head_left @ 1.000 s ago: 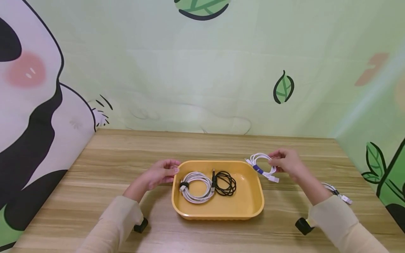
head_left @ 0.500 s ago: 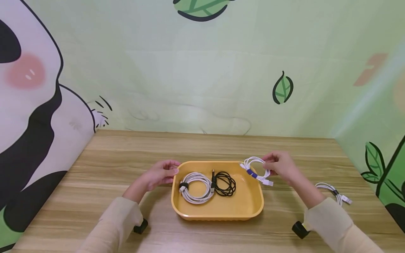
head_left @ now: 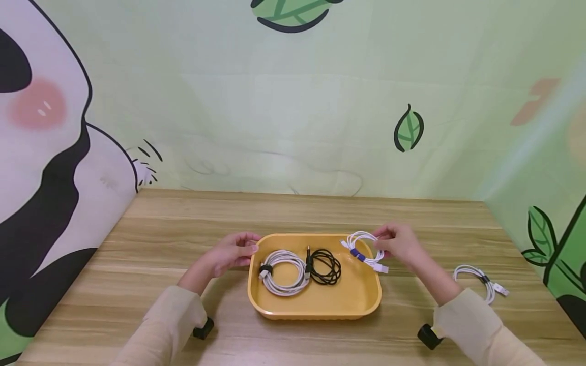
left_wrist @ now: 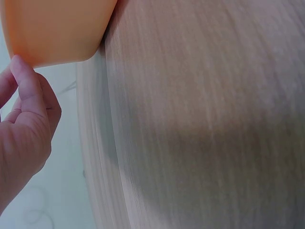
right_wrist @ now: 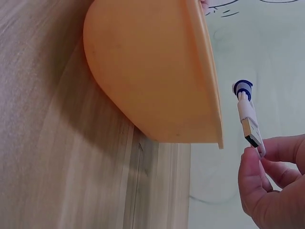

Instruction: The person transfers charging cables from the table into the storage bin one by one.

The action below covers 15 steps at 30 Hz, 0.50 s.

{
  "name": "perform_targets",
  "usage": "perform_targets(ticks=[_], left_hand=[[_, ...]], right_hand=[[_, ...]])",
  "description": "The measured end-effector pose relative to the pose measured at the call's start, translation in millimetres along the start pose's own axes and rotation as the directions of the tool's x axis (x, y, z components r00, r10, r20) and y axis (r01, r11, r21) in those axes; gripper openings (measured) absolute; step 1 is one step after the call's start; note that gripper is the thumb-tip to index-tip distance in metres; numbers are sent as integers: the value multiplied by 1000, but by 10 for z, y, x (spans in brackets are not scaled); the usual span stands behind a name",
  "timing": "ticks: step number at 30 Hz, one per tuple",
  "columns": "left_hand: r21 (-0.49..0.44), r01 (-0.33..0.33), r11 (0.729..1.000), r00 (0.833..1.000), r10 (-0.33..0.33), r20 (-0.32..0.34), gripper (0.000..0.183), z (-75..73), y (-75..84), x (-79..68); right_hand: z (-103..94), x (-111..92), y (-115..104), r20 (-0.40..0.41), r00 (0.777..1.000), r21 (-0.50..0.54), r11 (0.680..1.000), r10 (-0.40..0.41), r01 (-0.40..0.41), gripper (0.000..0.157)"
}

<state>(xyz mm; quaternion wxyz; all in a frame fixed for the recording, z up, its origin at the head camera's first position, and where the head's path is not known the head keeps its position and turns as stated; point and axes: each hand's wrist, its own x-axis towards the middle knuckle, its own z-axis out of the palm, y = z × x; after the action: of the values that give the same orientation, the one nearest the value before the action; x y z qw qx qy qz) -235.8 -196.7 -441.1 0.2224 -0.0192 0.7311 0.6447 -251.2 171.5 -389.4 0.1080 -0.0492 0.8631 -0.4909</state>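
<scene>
Fingertips [right_wrist: 251, 164] of the right hand [head_left: 397, 243] pinch a coiled white cable bound with a blue tie [head_left: 362, 250], thumb and fingers curled round its loops. That coil hangs over the far right corner of the shallow yellow plastic tray [head_left: 320, 307], above the rim; the right wrist view shows its white USB plug [right_wrist: 250, 125] poking out just past the tray's edge, clear of the plastic. Over on the other side, the left hand [head_left: 229, 252] sits at the tray's left rim, fingers loosely bent, holding nothing; the left wrist view has a fingertip [left_wrist: 21, 67] touching the tray's outer wall. Inside the tray lie two bundles side by side: a larger white coiled cable with a black strap [head_left: 283, 271] on the left, a black coiled cable [head_left: 324, 265] touching it on the right. Out beyond the right forearm, another white coiled cable with a dark tie [head_left: 480, 280] rests on the wooden table [head_left: 137, 239], well apart from the tray. Cream sleeves [head_left: 169, 320] cover both forearms. Behind it all, a pale green wall with leaf drawings [head_left: 409, 129].
</scene>
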Motion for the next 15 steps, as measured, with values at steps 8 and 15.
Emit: perform_targets(ticks=[8, 15], left_hand=[[-3, 10, 1000, 1000, -10, -7, 37, 1, 1, 2], [-8, 8, 1000, 1000, -8, -2, 37, 4, 4, 3]], right_hand=[[78, 2, -7, -25, 1000, -41, 999, -9, 8, 22], [135, 21, 12, -44, 999, -64, 998, -6, 3, 20]])
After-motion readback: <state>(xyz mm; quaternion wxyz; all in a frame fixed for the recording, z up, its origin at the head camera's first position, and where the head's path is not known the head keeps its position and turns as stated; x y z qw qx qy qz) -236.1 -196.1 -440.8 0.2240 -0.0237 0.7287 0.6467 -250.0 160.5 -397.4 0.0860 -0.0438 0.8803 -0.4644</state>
